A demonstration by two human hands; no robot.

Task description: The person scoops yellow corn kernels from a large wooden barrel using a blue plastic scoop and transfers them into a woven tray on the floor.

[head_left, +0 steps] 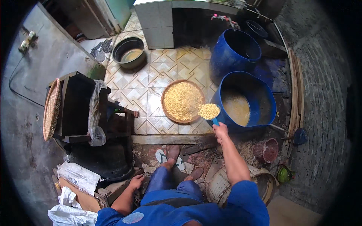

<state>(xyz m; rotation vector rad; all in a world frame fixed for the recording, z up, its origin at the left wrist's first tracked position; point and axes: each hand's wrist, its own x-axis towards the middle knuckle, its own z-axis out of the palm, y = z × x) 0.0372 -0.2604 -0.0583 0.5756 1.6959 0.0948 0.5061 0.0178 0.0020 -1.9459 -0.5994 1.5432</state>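
My right hand (220, 132) is closed round the handle of a blue scoop (215, 121), held out in front of me. Pale yellow beans (208, 111), probably soybeans, are heaped in the scoop and hide its bowl. It hangs between a round woven tray (163, 109) and a wide blue drum (271, 119). A broad mound of the same beans (182, 101) fills the tray, which lies on the tiles. Cloudy liquid (236, 108) stands in the drum. Down by my left thigh, my left hand (136, 182) is empty, its fingers loosely apart.
A second blue drum (217, 60) stands behind the first. On the tiled floor (158, 79) sits a dark basin (140, 64) with liquid. A step edge (166, 139) runs before my feet. To the right are a wooden barrel (222, 184) and a red basket (266, 150); a black cabinet (77, 109) stands left.
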